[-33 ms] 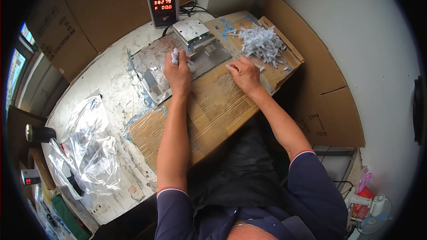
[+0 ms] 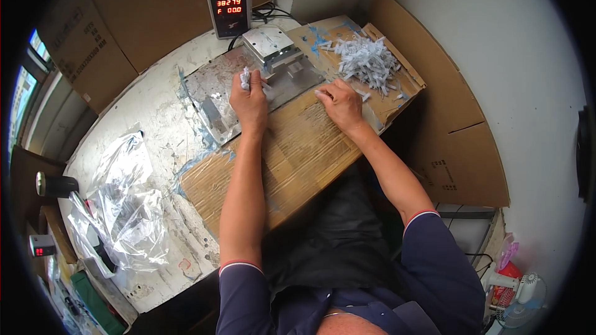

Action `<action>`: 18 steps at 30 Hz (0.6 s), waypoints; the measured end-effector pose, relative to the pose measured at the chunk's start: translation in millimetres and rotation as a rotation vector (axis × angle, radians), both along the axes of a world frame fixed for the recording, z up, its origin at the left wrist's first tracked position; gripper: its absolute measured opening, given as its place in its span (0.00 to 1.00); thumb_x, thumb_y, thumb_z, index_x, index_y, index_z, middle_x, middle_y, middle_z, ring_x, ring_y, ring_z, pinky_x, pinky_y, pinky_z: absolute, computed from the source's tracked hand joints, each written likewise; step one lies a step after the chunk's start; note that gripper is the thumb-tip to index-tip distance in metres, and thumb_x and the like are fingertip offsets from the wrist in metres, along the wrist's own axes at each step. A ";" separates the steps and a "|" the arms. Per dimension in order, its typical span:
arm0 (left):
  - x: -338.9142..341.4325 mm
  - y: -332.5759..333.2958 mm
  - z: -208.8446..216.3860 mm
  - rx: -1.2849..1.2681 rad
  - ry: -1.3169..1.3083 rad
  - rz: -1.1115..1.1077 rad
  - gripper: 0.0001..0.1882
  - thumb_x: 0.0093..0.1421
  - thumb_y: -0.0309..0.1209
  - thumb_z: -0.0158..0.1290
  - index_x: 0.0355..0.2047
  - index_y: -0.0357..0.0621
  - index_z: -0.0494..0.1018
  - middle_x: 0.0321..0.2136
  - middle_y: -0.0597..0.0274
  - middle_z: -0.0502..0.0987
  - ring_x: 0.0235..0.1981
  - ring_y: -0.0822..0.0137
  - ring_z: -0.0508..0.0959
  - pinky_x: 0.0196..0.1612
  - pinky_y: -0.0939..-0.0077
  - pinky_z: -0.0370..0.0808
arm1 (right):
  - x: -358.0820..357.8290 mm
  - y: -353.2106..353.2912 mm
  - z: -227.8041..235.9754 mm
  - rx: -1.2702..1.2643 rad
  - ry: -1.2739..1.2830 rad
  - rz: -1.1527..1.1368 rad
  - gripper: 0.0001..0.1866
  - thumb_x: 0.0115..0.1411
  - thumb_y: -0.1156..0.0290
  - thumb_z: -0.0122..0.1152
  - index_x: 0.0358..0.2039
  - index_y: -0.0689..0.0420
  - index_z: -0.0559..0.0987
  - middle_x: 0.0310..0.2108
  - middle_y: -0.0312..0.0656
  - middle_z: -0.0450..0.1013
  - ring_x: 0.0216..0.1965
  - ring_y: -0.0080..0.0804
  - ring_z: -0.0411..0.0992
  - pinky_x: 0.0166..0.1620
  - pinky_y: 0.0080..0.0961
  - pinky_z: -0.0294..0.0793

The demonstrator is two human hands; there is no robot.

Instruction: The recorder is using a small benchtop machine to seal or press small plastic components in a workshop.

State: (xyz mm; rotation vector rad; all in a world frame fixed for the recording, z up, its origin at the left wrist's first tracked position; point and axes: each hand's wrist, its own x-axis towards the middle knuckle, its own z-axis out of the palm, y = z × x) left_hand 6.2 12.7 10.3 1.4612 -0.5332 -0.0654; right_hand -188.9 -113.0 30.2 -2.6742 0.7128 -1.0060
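My left hand (image 2: 249, 102) is closed around a bunch of small white plastic pieces (image 2: 245, 78), whose ends stick out above and beside the thumb. It is over the metal plate, just left of a small metal fixture (image 2: 295, 67). At the cardboard's far edge, my right hand (image 2: 343, 104) pinches one small whitish piece (image 2: 320, 93) between thumb and fingertips. Beyond that hand lies a heap of similar slim white pieces (image 2: 367, 62) on cardboard. The pieces' exact kind is too small to make out.
A counter box with red digits (image 2: 231, 9) stands behind the metal block (image 2: 267, 43). Crumpled clear plastic bags (image 2: 127, 211) and a dark cylinder (image 2: 57, 186) lie at left. Cardboard walls (image 2: 453, 105) border the table, and a fan (image 2: 521, 298) stands at lower right.
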 end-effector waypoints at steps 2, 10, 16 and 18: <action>-1.1 0.0 1.9 0.004 0.017 -0.006 0.12 0.69 0.35 0.57 0.31 0.41 0.74 0.21 0.66 0.75 0.23 0.74 0.70 0.29 0.73 0.69 | 3.5 1.4 -2.4 0.081 0.027 -0.013 0.08 0.56 0.74 0.70 0.37 0.56 0.84 0.32 0.40 0.77 0.36 0.41 0.77 0.40 0.35 0.76; 1.8 -0.1 3.0 -0.019 -0.009 0.050 0.14 0.70 0.37 0.56 0.31 0.41 0.72 0.21 0.65 0.74 0.22 0.73 0.71 0.28 0.72 0.69 | -7.0 -12.1 -6.5 0.140 0.129 -0.045 0.07 0.56 0.71 0.70 0.35 0.57 0.83 0.38 0.45 0.76 0.41 0.48 0.77 0.43 0.42 0.76; -1.2 -1.0 5.5 -0.142 0.129 0.084 0.14 0.72 0.38 0.53 0.36 0.40 0.70 0.22 0.64 0.75 0.21 0.73 0.76 0.26 0.74 0.72 | -2.2 -19.9 -0.5 -0.051 0.170 -0.028 0.07 0.56 0.71 0.70 0.31 0.57 0.80 0.34 0.44 0.74 0.42 0.49 0.74 0.42 0.44 0.75; -4.2 -1.5 8.3 -0.172 0.159 0.075 0.13 0.73 0.38 0.52 0.38 0.41 0.70 0.23 0.65 0.75 0.19 0.75 0.75 0.24 0.77 0.71 | -4.3 -20.9 -0.6 -0.026 0.187 -0.019 0.06 0.56 0.71 0.70 0.31 0.57 0.80 0.34 0.44 0.74 0.42 0.49 0.74 0.43 0.44 0.75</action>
